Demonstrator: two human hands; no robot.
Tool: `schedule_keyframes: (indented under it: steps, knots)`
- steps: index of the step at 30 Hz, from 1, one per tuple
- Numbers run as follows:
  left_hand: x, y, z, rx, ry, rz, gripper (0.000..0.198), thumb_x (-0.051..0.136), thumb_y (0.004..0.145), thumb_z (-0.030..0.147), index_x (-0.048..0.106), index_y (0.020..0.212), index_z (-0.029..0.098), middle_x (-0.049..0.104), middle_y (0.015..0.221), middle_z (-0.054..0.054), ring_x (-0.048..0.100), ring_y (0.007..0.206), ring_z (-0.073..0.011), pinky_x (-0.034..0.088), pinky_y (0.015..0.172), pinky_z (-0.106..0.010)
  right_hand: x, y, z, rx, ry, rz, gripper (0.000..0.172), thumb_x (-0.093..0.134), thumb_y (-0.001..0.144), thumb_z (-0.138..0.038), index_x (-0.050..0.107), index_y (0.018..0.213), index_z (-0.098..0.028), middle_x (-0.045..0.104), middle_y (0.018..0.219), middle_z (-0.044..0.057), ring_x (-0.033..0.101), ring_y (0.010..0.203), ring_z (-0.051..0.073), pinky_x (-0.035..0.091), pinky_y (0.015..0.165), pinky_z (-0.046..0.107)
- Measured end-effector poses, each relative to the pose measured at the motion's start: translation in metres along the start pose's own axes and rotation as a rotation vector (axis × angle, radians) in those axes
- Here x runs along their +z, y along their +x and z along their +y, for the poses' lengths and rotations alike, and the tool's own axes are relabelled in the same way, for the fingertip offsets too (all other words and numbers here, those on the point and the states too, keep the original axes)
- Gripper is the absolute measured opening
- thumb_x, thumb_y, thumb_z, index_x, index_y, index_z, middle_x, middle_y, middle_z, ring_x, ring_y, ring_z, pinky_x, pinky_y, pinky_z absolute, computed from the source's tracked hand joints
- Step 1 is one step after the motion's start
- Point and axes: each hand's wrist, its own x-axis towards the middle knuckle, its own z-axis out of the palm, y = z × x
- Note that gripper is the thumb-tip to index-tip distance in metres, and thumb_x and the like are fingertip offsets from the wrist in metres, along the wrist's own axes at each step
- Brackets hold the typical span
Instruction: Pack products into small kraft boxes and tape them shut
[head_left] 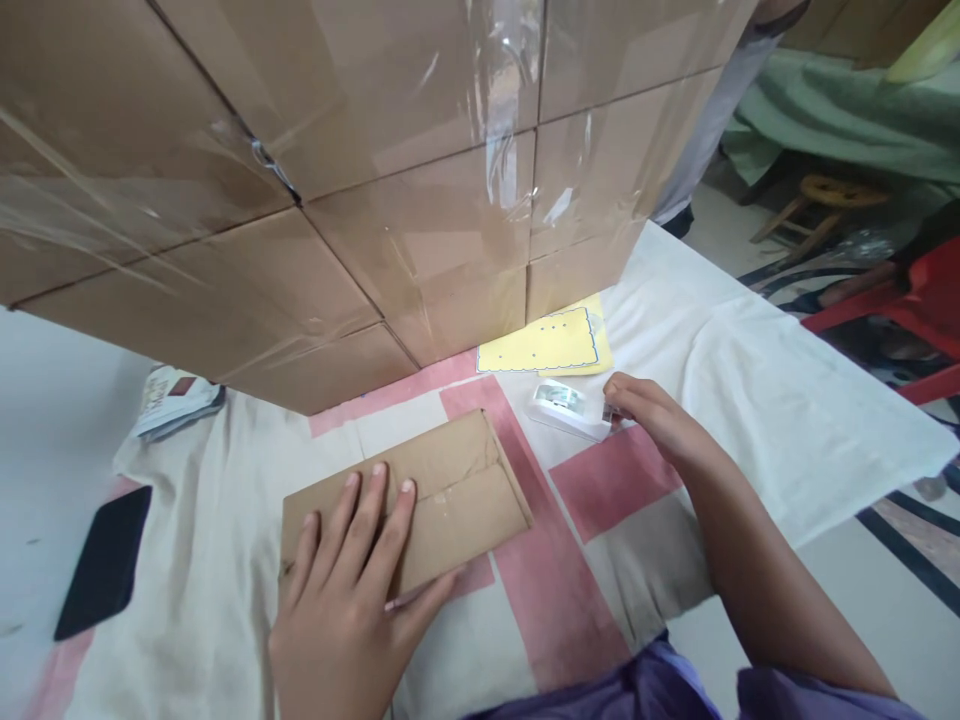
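Observation:
A flat brown cardboard box [450, 480] lies on the cloth in front of me, with a creased, torn-looking line on its top. My left hand [349, 590] rests flat on the box's left part, fingers spread. Over to the right, a white tape dispenser [568, 408] with a clear, greenish roll lies on the cloth. At its right end my right hand [637, 405] is closed in a pinch, apparently on the end of the tape. The fingertips partly hide what they hold.
A tall stack of taped cartons [427, 220] stands behind the box. Yellow paper [544, 345] lies at its foot. A black phone [105, 562] and a folded packet [176, 400] are at left. Beyond the table's right side are a red chair [915, 310] and a wooden stool [832, 192].

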Motion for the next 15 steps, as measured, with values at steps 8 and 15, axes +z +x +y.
schedule_keyframes:
  steps: [8,15]
  knots:
    - [0.000,0.002,-0.001,-0.015,-0.011,-0.012,0.074,0.063,0.092,0.052,0.038,0.157,0.026,0.043,0.161,-0.010,0.041,0.148,-0.0333,0.026,0.124,-0.050,-0.009,0.000,0.003,0.013,0.127,-0.060,0.024,0.064,0.080,-0.028,0.049,0.062,-0.021,0.046,0.070,-0.001,0.048,0.069,0.016,0.037,0.067,0.031]
    - [0.001,0.002,0.001,-0.038,-0.018,-0.006,0.074,0.063,0.092,0.052,0.038,0.157,0.027,0.044,0.160,-0.010,0.042,0.147,-0.0339,0.027,0.123,-0.051,-0.017,0.004,0.009,-0.037,0.146,-0.066,0.027,0.066,0.083,-0.029,0.061,0.059,-0.019,0.058,0.071,0.003,0.055,0.071,0.017,0.044,0.071,0.031]
